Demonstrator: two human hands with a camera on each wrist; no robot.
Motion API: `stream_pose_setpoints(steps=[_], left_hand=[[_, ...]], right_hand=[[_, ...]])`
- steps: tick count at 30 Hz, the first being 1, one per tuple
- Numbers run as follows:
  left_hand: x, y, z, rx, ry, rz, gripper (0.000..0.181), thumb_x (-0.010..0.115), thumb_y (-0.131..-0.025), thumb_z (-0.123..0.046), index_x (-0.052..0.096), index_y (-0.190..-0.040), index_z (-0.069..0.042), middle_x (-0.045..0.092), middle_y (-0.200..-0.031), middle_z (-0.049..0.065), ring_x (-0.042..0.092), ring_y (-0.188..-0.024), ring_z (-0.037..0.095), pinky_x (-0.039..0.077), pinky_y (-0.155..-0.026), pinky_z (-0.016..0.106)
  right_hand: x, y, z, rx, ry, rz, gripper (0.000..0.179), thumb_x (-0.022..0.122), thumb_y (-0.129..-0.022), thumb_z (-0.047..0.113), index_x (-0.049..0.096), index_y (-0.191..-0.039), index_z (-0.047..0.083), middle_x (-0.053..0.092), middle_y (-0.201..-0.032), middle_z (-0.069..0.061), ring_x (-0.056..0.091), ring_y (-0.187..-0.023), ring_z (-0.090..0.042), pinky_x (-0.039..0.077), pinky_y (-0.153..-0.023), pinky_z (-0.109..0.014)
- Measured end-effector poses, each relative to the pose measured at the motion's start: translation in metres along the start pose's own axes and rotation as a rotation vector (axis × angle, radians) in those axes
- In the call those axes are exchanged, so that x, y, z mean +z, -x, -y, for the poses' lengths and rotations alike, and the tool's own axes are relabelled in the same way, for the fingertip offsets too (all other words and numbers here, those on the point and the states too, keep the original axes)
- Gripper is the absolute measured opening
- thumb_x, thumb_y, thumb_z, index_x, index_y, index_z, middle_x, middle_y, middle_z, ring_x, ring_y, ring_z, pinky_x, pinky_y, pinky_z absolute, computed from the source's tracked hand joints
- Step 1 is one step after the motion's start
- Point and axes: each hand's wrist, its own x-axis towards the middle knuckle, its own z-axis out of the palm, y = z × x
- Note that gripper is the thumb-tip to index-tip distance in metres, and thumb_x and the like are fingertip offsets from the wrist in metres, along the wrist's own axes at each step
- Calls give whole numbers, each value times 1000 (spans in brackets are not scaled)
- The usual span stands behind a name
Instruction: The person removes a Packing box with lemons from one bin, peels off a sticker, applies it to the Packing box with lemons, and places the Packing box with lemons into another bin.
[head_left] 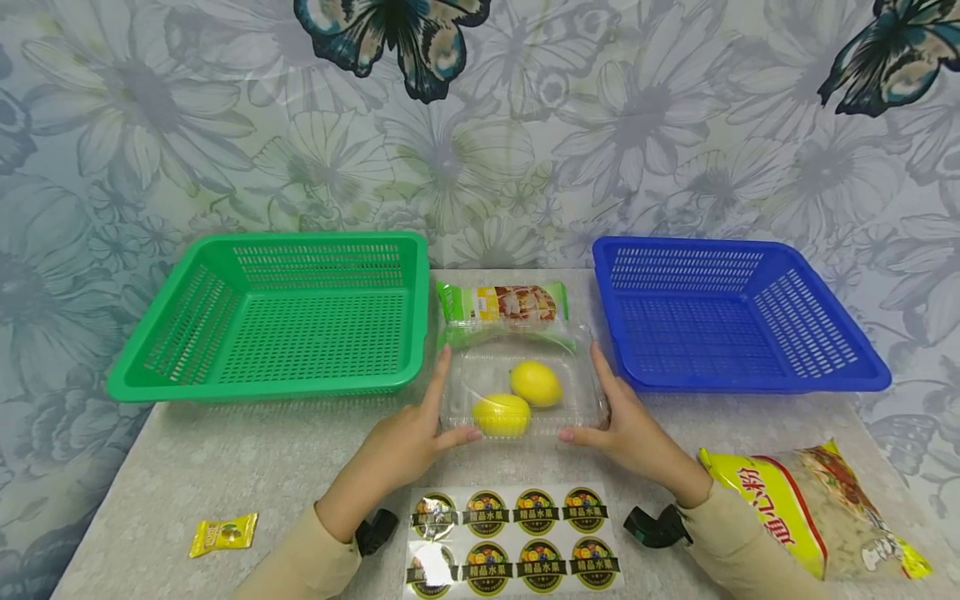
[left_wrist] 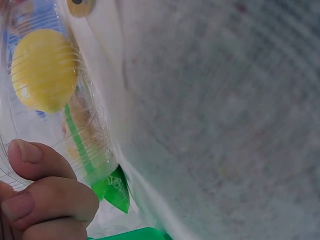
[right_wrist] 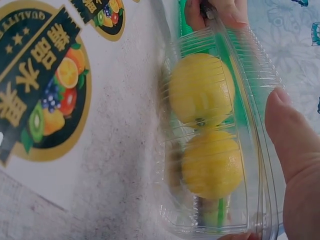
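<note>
Between the two hands is a clear plastic clamshell box [head_left: 474,371] holding two lemons, one [head_left: 536,383] farther back and right, the other [head_left: 501,415] at the front left. Its lid looks closed. The left hand [head_left: 401,442] grips the box's left side, thumb at the near edge and fingers along the side. On the right side the right hand [head_left: 637,433] holds it likewise; its thumb [right_wrist: 287,135] lies by the rim in the right wrist view. Curled left fingers [left_wrist: 55,200] touch the plastic in the left wrist view. Whether the box touches the table I cannot tell.
A green basket [head_left: 266,392] stands back left, a blue basket [head_left: 750,379] back right. Behind the box lies a green-ended food packet [head_left: 517,302]. A sheet of round fruit stickers [head_left: 513,533] lies in front, a small yellow packet [head_left: 223,533] left, a pasta bag [head_left: 817,512] right.
</note>
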Motion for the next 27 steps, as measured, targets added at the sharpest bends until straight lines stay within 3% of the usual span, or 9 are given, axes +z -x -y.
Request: stream_pose_setpoints(steps=[7, 12, 16, 18, 22, 25, 27], left_hand=[[-1, 1, 0, 6, -16, 1, 112, 62, -87, -64, -22, -156, -33, 58, -59, 4, 51, -46, 15, 43, -48, 30], [-1, 6, 0, 9, -83, -17, 109, 59, -87, -67, -21, -155, -35, 61, -63, 5, 48, -44, 15, 41, -45, 29], [-4, 15, 0, 10, -152, -43, 106, 59, -89, -65, -18, -156, -37, 67, -71, 11, 48, -45, 15, 40, -44, 29], [-6, 22, -1, 12, -187, -58, 106, 60, -88, -64, -16, -156, -37, 70, -76, 11, 50, -47, 14, 40, -45, 28], [-12, 42, -1, -1, -219, -76, 102, 61, -88, -65, -11, -157, -40, 73, -86, 9, 55, -53, 14, 40, -46, 28], [-16, 58, 1, 2, -225, -116, 93, 58, -89, -66, 11, -160, -32, 75, -105, 11, 68, -70, 22, 50, -52, 36], [-18, 69, 4, 14, -232, -146, 81, 58, -90, -65, 31, -154, -24, 72, -116, 7, 71, -82, 24, 53, -57, 38]], right_hand=[[-1, 4, 8, 44, 93, -5, 125, 82, -76, 52, -7, -160, 30, 25, -158, -28, 37, -138, -44, 37, -106, -66], [-1, 12, 18, 106, 296, -23, 118, 74, -78, 62, -4, -160, 31, 51, -132, -29, 60, -104, -38, 52, -86, -55], [0, 19, 24, 108, 413, -32, 108, 68, -82, 66, 0, -160, 34, 58, -126, -28, 64, -99, -40, 55, -80, -55], [1, 23, 26, 92, 466, -46, 104, 67, -83, 66, 3, -160, 36, 57, -131, -32, 64, -107, -47, 54, -82, -60], [0, 33, 31, 62, 534, -80, 101, 68, -82, 66, 7, -159, 41, 61, -129, -28, 68, -94, -44, 55, -69, -54], [-2, 42, 38, -18, 561, -126, 96, 69, -82, 64, 16, -158, 39, 65, -128, -20, 70, -89, -37, 55, -63, -48], [0, 49, 41, -130, 563, -158, 90, 71, -83, 59, 26, -157, 36, 71, -115, -7, 68, -78, -23, 54, -59, -37]])
